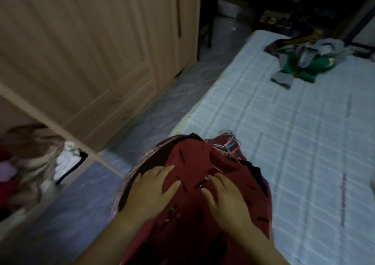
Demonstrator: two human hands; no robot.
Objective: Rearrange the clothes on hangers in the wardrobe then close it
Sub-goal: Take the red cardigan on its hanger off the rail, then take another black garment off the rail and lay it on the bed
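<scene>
Maroon clothes (pixel 190 155) lie under left hand (pixel 150 191) and right hand (pixel 225 198), fingers (pixel 169 168) spread flat, gripping nothing; hangers (pixel 229 146) jut just beyond them. Wardrobe (pixel 91 51), leftward, stands open: rehanging and closing apparently remain.

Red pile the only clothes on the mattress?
No, a green and grey heap of clothes lies at the far end of the mattress.

I get just one wide-angle view, worn on the head, looking forward and steeply down from close above the left hand (pixel 150 191) and right hand (pixel 225 195), with the wardrobe (pixel 91 41) on its left, bed (pixel 284 143) on its right.
</scene>
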